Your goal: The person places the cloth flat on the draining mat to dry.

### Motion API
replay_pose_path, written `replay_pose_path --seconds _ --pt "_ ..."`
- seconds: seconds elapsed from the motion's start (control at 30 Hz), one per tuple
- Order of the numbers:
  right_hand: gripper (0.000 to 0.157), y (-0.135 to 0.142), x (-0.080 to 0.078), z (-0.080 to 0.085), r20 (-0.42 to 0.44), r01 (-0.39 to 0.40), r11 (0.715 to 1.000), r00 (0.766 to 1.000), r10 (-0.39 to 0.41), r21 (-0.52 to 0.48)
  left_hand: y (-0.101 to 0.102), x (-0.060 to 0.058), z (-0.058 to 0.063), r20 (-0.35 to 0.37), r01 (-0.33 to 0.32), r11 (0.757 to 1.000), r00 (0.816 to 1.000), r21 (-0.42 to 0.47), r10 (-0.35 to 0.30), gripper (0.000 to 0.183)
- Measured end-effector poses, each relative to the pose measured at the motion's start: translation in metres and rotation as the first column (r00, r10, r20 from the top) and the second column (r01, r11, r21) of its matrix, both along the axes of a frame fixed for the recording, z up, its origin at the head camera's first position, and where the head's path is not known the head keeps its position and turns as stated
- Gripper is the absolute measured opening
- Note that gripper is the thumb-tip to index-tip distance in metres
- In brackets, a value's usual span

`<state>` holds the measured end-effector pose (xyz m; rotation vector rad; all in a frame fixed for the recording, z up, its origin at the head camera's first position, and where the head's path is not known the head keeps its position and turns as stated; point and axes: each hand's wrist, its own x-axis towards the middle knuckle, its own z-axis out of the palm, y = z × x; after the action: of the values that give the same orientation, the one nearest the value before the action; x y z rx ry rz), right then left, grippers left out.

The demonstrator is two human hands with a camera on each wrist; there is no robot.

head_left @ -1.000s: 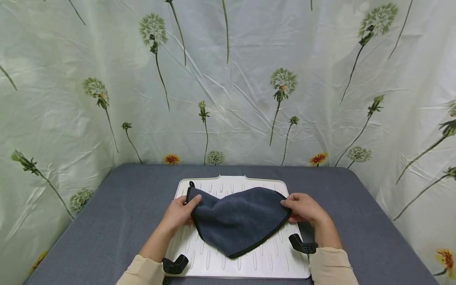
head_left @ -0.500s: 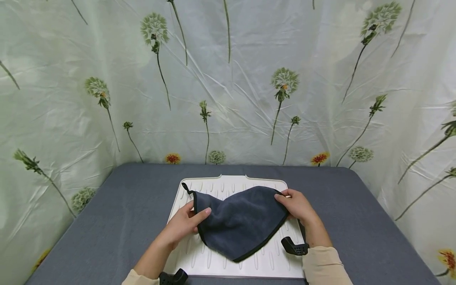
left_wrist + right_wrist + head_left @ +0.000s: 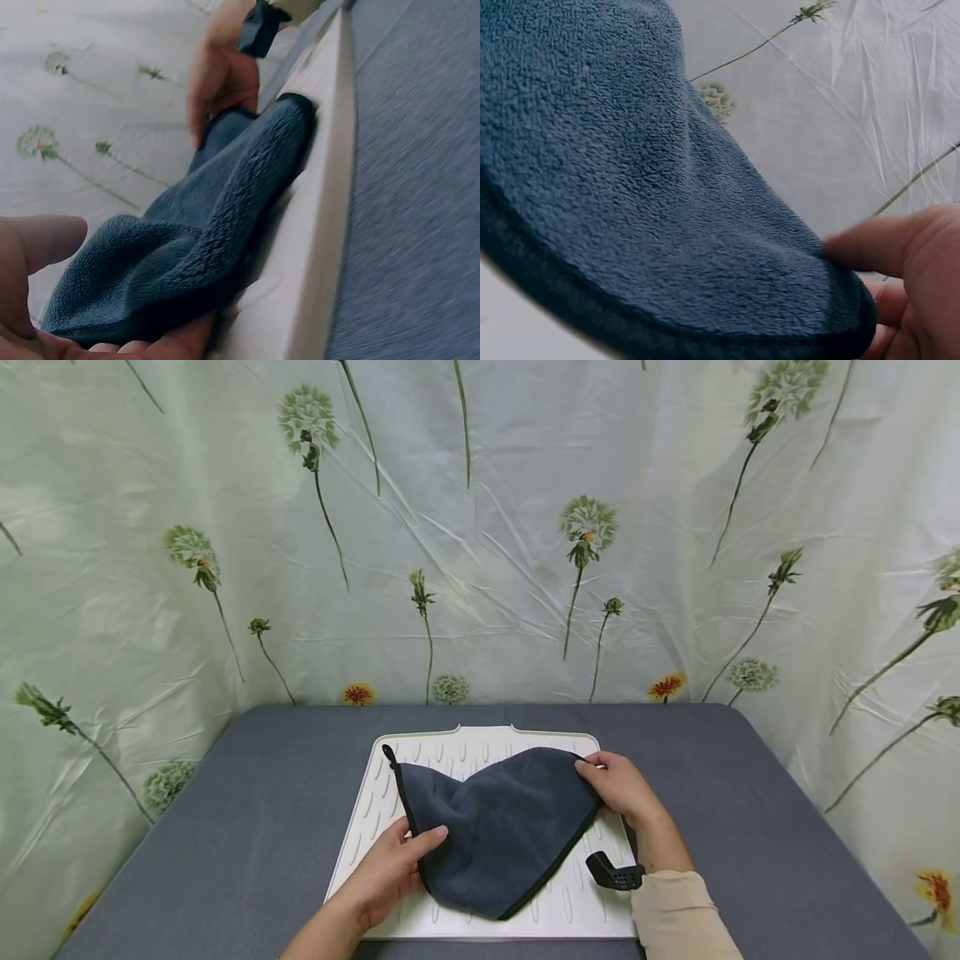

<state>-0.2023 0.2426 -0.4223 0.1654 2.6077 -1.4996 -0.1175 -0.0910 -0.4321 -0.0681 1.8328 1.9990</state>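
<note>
A dark blue-grey plush towel [image 3: 502,831] with black edging is held above a white ribbed tray [image 3: 592,902]. Its black hanging loop [image 3: 388,755] sticks out at the upper left corner. My left hand [image 3: 388,867] holds the towel's left edge, thumb over the top and fingers underneath. At the upper right corner, my right hand [image 3: 618,787] pinches the fabric between thumb and fingers. The left wrist view shows the towel [image 3: 217,195] sagging in folds between both hands. Close up in the right wrist view, the pinched corner of the towel [image 3: 667,225] is rounded.
The tray lies on a table with a grey-blue cover [image 3: 300,793]. Behind and beside the table hangs a pale curtain [image 3: 495,543] printed with dandelions. A black wrist camera mount [image 3: 615,872] juts from the right wrist over the tray.
My left hand has slid down the towel's left edge toward me, away from the loop corner. My right hand has shifted slightly left and still pinches its corner. The towel's lower tip has moved right.
</note>
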Motion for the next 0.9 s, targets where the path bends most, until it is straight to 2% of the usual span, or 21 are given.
replay_pose_path --seconds 0.17,0.3,0.4,0.53,0.63,0.9 --pt "0.03 -0.009 -0.005 0.002 -0.053 0.044 0.997 0.998 -0.041 0.059 -0.001 0.007 -0.002 -0.001 0.102 0.994 0.995 -0.038 -0.102 0.068" --pt "0.032 -0.013 -0.006 0.001 -0.078 0.039 0.994 0.996 -0.031 0.105 -0.004 0.01 -0.005 -0.014 0.193 0.975 0.981 -0.111 -0.196 0.055" --pt "0.03 -0.014 -0.005 0.001 -0.089 0.024 0.993 0.996 -0.013 0.119 -0.007 0.01 -0.005 -0.028 0.231 0.962 0.971 -0.143 -0.237 0.044" --pt "0.025 -0.007 -0.003 0.002 -0.065 -0.016 0.996 0.998 0.022 0.088 -0.014 0.006 0.0 -0.04 0.238 0.958 0.968 -0.162 -0.247 0.035" --pt "0.02 0.001 0.001 0.004 -0.013 -0.061 0.997 0.998 0.061 0.046 -0.023 0.001 0.004 -0.044 0.233 0.956 0.969 -0.177 -0.244 0.035" --pt "0.014 0.018 0.01 0.014 0.108 -0.196 0.981 0.975 0.196 -0.011 -0.045 -0.011 0.013 -0.028 0.222 0.958 0.973 -0.179 -0.231 0.044"
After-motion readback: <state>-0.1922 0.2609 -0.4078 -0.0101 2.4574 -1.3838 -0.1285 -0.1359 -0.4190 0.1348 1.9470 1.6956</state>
